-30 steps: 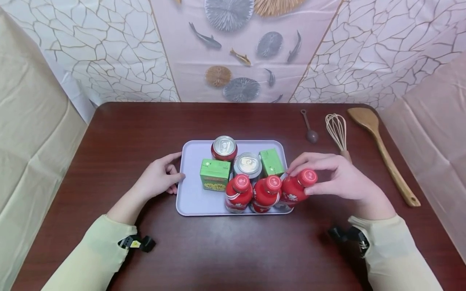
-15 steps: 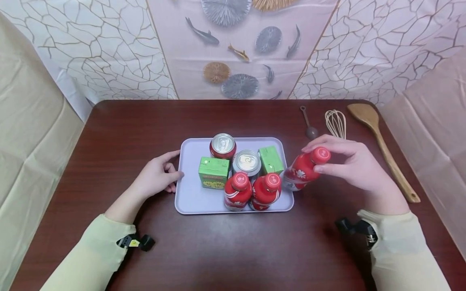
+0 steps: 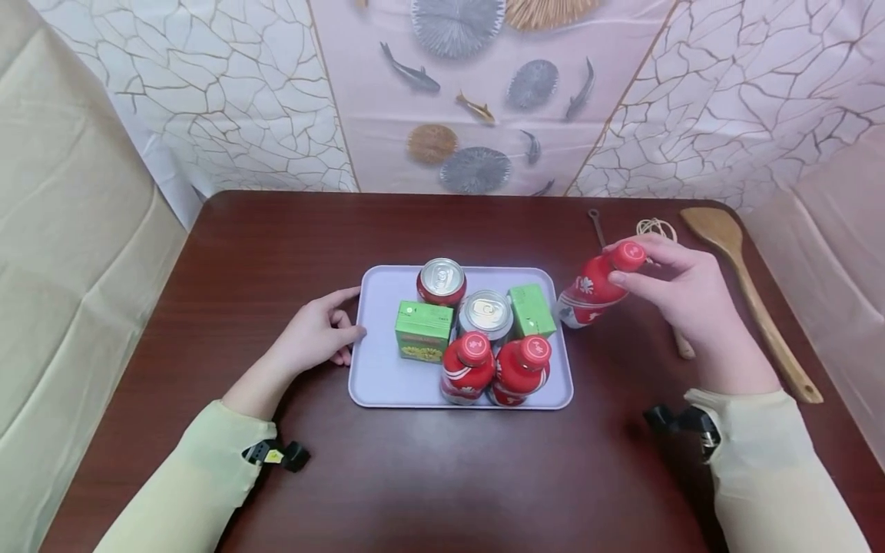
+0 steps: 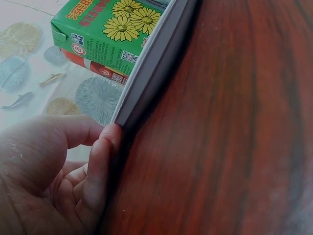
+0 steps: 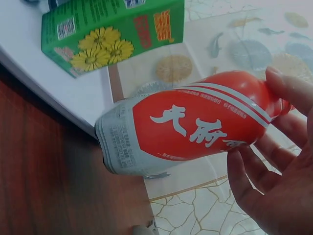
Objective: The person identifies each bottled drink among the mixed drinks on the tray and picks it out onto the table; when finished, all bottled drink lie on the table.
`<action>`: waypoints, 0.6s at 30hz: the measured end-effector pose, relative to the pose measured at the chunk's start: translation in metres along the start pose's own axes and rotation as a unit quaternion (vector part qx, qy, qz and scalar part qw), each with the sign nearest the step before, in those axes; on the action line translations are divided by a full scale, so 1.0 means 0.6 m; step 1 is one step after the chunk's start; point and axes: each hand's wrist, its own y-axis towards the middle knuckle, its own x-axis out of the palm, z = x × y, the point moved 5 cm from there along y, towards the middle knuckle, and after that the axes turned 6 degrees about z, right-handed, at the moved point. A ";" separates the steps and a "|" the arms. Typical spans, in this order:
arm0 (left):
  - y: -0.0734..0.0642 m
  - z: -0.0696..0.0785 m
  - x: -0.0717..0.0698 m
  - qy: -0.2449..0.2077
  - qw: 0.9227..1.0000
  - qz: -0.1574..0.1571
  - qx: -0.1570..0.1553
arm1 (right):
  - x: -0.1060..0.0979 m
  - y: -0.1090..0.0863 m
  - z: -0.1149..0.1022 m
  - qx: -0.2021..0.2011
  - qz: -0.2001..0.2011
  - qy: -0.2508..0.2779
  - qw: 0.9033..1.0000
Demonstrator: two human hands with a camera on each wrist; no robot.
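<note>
My right hand point(image 3: 681, 288) grips a red drink bottle point(image 3: 589, 293) near its red-capped neck, fingers and thumb around it. The bottle tilts in the air just right of the lilac tray point(image 3: 376, 384); white characters mark its label in the right wrist view. My left hand point(image 3: 314, 330) holds the tray's left rim, thumb and a finger on the edge. On the tray stand two more red bottles point(image 3: 468, 369), a silver-topped can point(image 3: 487, 313), a red can point(image 3: 441, 281) and two green drink cartons, one left point(image 3: 424, 330) and one right point(image 3: 531, 310).
At the right of the dark wooden table point(image 3: 429, 476) lie a wooden spatula point(image 3: 754, 299), a whisk point(image 3: 657, 227) and a small brown spoon point(image 3: 597, 224). My right hand and the bottle partly cover the whisk and spoon. A patterned cloth backdrop rises behind.
The gripped bottle has left the tray's right front corner, moving right and away from me beyond the rim. My left hand stays at the tray's edge.
</note>
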 end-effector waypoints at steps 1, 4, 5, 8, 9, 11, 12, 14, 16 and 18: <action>0.002 0.000 0.003 0.000 1.000 -0.001 -0.001 | -0.002 0.003 0.006 0.009 0.007 -0.007 1.000; 0.006 0.000 0.007 0.003 1.000 -0.001 0.000 | -0.005 0.016 0.019 0.028 0.023 -0.029 0.999; 0.007 0.000 0.007 0.002 1.000 0.000 -0.001 | -0.005 0.020 0.023 0.032 0.028 -0.032 0.999; 0.008 0.000 0.008 0.001 1.000 -0.003 0.000 | -0.004 0.032 0.027 0.025 0.041 -0.043 0.998; 0.008 0.000 0.008 -0.001 1.000 -0.004 -0.001 | -0.004 0.035 0.027 0.018 0.044 -0.053 0.997; 0.008 -0.001 0.008 -0.002 1.000 -0.005 -0.003 | -0.003 0.040 0.026 0.008 0.047 -0.063 0.997; 0.008 -0.002 0.008 -0.002 1.000 -0.005 -0.004 | -0.003 0.042 0.025 0.005 0.048 -0.071 0.996; 0.007 -0.002 0.007 -0.001 1.000 -0.004 -0.004 | -0.002 0.045 0.025 0.003 0.047 -0.081 0.996; 0.006 -0.002 0.005 -0.001 1.000 -0.002 -0.006 | -0.001 0.048 0.026 0.008 0.046 -0.083 0.995; 0.005 -0.003 0.004 -0.001 1.000 0.001 -0.007 | 0.000 0.053 0.027 0.010 0.045 -0.083 0.995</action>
